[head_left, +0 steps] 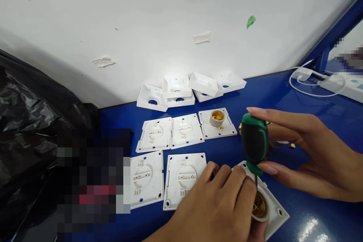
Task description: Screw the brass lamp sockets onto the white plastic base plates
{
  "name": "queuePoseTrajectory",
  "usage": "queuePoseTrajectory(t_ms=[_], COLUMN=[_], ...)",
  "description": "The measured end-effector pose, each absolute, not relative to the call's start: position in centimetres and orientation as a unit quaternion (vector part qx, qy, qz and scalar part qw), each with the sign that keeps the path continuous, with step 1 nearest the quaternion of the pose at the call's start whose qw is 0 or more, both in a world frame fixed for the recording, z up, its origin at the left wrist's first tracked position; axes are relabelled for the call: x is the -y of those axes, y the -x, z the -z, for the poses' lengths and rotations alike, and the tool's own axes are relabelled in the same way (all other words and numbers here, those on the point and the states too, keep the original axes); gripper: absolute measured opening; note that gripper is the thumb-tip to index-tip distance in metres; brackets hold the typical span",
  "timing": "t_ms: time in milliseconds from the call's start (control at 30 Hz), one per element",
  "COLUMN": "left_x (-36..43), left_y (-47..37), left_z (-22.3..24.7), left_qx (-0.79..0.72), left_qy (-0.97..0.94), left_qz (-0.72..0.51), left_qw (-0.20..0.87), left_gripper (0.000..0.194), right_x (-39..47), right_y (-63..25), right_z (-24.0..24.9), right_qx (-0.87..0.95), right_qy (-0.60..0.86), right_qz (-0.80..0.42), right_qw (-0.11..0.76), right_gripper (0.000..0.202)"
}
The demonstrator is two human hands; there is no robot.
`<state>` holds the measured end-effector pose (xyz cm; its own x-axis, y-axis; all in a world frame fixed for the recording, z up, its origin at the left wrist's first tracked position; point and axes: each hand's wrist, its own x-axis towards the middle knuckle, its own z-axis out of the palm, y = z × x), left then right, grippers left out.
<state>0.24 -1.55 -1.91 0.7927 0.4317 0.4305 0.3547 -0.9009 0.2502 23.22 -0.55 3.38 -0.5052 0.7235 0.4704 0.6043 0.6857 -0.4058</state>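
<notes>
My right hand point(314, 155) pinches the green and black handle of a short screwdriver point(254, 141), held nearly upright. Its thin shaft points down into a round lamp socket point(263, 217) with a brass threaded inside; the tip's exact contact is hidden. This socket sits on a square white base plate point(276, 206) that lies askew on the table. My left hand point(221, 200) is closed around the socket and covers part of the plate. Beyond it, another base plate point(208, 131) carries a lamp socket point(217, 118). Small brass pieces point(292, 146) lie behind my right hand, partly hidden.
Several bare white base plates point(185, 130) lie in rows on the blue table point(320, 219). White square covers point(177, 86) with round holes lean by the wall. Black plastic point(25, 121) bulges at left. A power strip point(344, 87) with white cables lies at far right.
</notes>
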Motion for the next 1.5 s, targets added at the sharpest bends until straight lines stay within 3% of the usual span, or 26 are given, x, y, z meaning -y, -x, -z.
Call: queuePoseTrajectory(t_ms=[700, 1067, 1500], left_x=[1.6, 2.08, 1.68], left_y=[-0.33, 0.12, -0.28], left_z=[2.17, 1.69, 1.97], left_qx=[-0.22, -0.254, -0.223], left_qy=[-0.944, -0.943, -0.944], left_qz=[-0.237, -0.196, -0.229], left_qw=[0.073, 0.086, 0.075], left_gripper=[0.023, 0.027, 0.022], right_x=[0.02, -0.46, -0.13], right_y=[-23.26, -23.12, -23.12], right_z=[-3.96, -3.9, -3.84], right_qx=[0.872, 0.882, 0.866], right_qy=[0.43, 0.406, 0.426], right_qz=[-0.092, -0.094, -0.13], right_qw=[0.216, 0.221, 0.227], right_gripper=[0.073, 0.076, 0.077])
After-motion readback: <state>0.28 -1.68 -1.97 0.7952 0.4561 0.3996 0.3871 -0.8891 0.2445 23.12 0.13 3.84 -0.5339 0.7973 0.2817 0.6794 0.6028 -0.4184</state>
